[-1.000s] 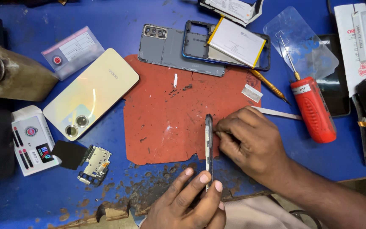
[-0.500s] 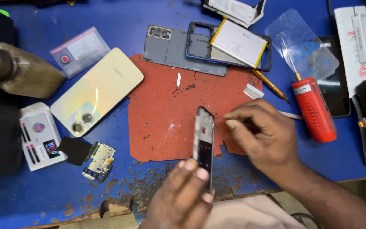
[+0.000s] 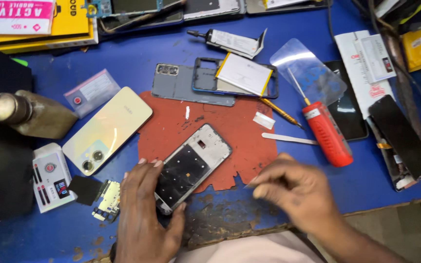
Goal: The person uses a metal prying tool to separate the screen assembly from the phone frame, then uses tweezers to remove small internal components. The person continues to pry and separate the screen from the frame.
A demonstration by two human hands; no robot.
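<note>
phone frame, silver-edged with a dark inner panel, lying flat and slanted at lower centre of the picture, half on the red mat, half over the worn blue table edge. gripped at its lower end by the left hand, fingers along the left side, thumb against the lower right corner. right hand just to the right, off the frame, fingertips pinched together; blurred, so cannot tell whether anything sits between them. further out: gold back cover at centre left, small circuit board beside the left hand, grey rear shell and blue frame with a white battery above the mat, red-handled screwdriver at right, glue tube at top.
</note>
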